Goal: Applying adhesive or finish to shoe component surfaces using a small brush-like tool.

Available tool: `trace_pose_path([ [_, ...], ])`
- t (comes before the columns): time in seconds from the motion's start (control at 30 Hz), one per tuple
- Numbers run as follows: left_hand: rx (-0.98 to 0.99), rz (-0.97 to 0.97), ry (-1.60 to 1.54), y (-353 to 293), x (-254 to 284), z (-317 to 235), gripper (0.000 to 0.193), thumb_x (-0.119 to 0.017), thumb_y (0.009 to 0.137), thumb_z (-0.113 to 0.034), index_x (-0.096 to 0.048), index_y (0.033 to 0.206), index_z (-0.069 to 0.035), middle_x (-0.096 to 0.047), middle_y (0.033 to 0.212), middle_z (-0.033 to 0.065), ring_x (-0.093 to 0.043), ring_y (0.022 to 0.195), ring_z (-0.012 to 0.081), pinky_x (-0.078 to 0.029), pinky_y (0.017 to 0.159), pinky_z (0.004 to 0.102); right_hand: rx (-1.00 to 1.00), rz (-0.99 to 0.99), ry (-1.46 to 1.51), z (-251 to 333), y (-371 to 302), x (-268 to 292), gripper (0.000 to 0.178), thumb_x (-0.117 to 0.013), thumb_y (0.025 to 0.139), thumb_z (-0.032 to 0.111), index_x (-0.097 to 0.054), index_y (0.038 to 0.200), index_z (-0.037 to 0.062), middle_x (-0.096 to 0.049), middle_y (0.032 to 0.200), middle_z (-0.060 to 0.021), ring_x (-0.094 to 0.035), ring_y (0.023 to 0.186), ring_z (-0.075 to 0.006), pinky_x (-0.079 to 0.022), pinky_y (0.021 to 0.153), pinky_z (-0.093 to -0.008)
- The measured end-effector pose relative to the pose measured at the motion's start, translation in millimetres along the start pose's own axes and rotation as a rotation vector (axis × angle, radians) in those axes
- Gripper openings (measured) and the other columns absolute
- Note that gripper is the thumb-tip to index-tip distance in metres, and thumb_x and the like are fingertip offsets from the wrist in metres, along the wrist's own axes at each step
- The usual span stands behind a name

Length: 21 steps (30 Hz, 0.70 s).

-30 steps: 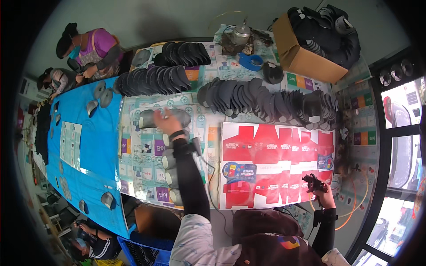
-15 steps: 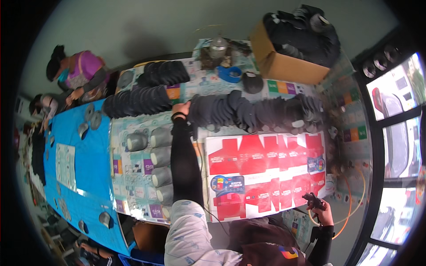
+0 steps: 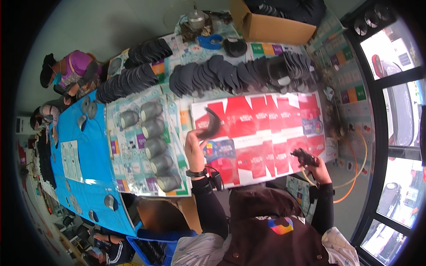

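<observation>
My left hand (image 3: 194, 146) is closed on a thin, dark curved piece (image 3: 214, 124), held up over the left part of a red-and-white printed sheet (image 3: 262, 141). My right hand (image 3: 320, 172) grips a dark spray gun (image 3: 303, 157) with a pale hose, by the sheet's lower right corner. Beyond the sheet lies a long row of stacked dark curved pieces (image 3: 228, 75). Left of the sheet, several grey cup-shaped pieces (image 3: 152, 127) stand in a column, with one more (image 3: 129, 119) beside them.
An open cardboard box (image 3: 279, 28) of dark pieces stands at the back right. A blue tape dispenser (image 3: 210, 41) and a metal pot (image 3: 195, 19) sit at the back. A blue-covered table (image 3: 91, 155) adjoins on the left, with co-workers (image 3: 77, 68) beyond. A blue crate (image 3: 171, 244) is below.
My left hand has drawn back from the stacked row to over the sheet, bringing one dark curved piece. My right hand still holds the spray gun. The view has shifted.
</observation>
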<state>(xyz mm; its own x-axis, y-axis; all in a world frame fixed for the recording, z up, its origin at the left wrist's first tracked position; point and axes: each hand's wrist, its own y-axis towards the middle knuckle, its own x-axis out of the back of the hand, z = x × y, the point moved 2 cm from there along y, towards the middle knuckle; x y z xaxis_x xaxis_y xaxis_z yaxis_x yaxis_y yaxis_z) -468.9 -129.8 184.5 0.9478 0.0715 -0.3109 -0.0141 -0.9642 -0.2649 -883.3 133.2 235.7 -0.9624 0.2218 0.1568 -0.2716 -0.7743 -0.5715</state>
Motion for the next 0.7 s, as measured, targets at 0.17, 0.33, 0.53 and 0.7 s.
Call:
trace_pose_path([
  [0.17,-0.421,-0.07,0.749,-96,-37,15,0.043,-0.073,0.092,-0.005,-0.058,0.132,-0.002,-0.066,0.121,0.0134,-0.063,0.109,0.0269,-0.052,0.093,0.0394,0.065,0.107,-0.017,-8,10,19,0.048,-0.06,0.083,-0.004,-0.063,0.13,0.0013,-0.077,0.101,-0.007,-0.069,0.084,-0.0122,-0.052,0.055,-0.0244],
  [0.33,-0.221,-0.098,0.744,-171,-82,26,0.05,-0.074,0.09,-0.003,-0.058,0.138,-0.001,-0.069,0.117,0.0133,-0.067,0.1,0.0225,-0.053,0.091,0.0329,0.1,0.145,0.086,-11,8,24,0.044,-0.071,0.09,0.004,-0.059,0.133,0.0022,-0.072,0.104,-0.0027,-0.064,0.079,-0.0072,-0.047,0.058,-0.0219],
  [0.53,0.131,0.06,0.159,-239,-182,100,0.038,-0.068,0.096,-0.003,-0.057,0.132,0.001,-0.066,0.123,0.0082,-0.063,0.109,0.0154,-0.05,0.095,0.0313,-0.03,0.26,0.237,-21,-11,33,0.053,-0.081,0.092,0.02,-0.058,0.136,0.0032,-0.065,0.097,-0.0001,-0.059,0.075,-0.0067,-0.045,0.059,-0.0237],
  [0.7,-0.06,0.079,0.741,-253,-238,120,0.042,-0.065,0.098,-0.016,-0.052,0.134,0.002,-0.065,0.122,0.0249,-0.065,0.114,0.0401,-0.051,0.095,0.0436,0.159,0.146,0.232,-20,-21,53,0.048,-0.083,0.086,0.014,-0.061,0.127,0.0006,-0.065,0.091,-0.0021,-0.06,0.074,-0.008,-0.049,0.061,-0.0273],
])
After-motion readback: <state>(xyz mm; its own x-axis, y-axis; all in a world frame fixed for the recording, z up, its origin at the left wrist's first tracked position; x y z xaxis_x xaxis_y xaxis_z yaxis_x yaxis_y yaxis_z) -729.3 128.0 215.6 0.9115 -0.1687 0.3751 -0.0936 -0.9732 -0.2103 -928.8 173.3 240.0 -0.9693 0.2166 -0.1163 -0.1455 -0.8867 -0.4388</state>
